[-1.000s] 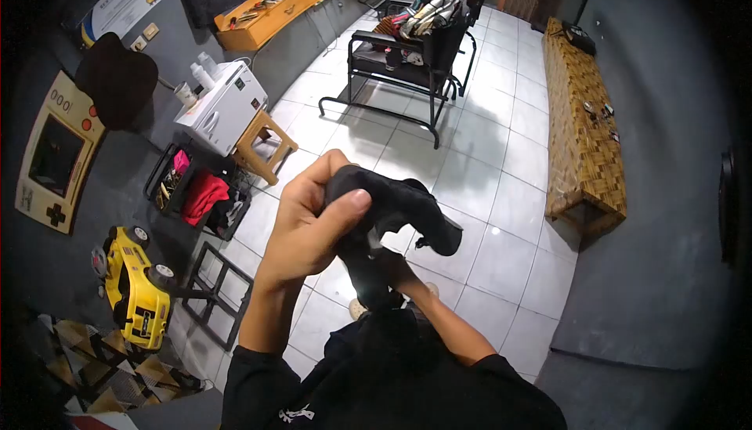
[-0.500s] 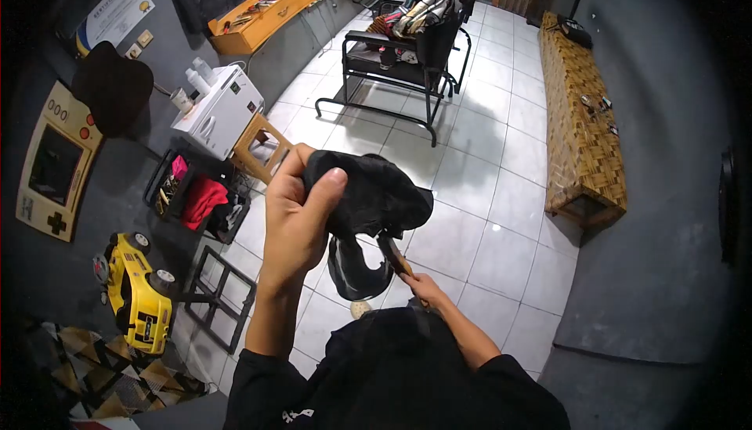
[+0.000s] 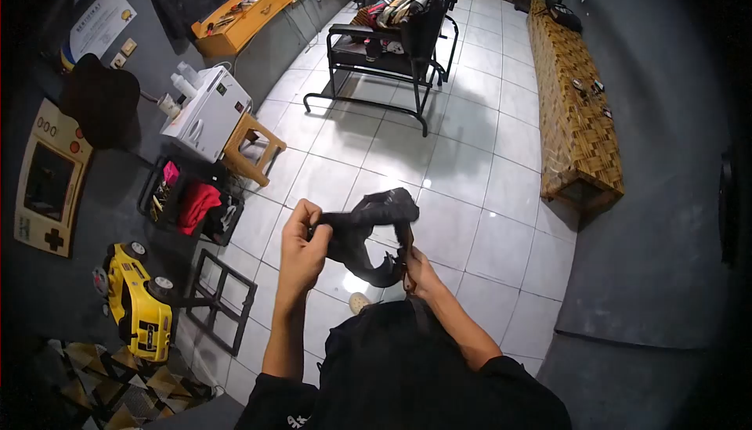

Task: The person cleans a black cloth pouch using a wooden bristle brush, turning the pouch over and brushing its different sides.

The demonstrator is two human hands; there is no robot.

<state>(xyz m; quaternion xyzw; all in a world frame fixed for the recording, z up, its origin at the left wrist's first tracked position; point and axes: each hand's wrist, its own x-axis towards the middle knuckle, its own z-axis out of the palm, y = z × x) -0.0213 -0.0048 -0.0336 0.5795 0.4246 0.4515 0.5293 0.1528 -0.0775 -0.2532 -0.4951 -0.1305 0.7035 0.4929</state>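
In front of my body, my left hand [image 3: 304, 243] pinches the left end of a black, fabric-like item [image 3: 384, 212], with its thumb and fingers closed. The item is bent into a loose ring with a gap in the middle, and floor tiles show through it. I cannot make out exactly what it is. My right hand [image 3: 423, 275] is closed at the ring's right side, around a slim brown piece [image 3: 408, 267] that touches the black item. Whether that piece is a handle or a strap is not clear. Both hands are above the floor, near my black shirt.
A black metal chair [image 3: 384, 62] with a striped cloth stands ahead. Along the right wall runs a woven-patterned bench [image 3: 576, 109]. At left are a white cabinet [image 3: 210, 113], a wooden stool [image 3: 252, 148], a black cart [image 3: 176, 203], a yellow toy car [image 3: 137, 305] and a black frame [image 3: 221, 301].
My left hand has come down, lowering the black item, which now stretches as a ring between both hands. My right hand has moved slightly up, closer to it. The view has shifted a little.
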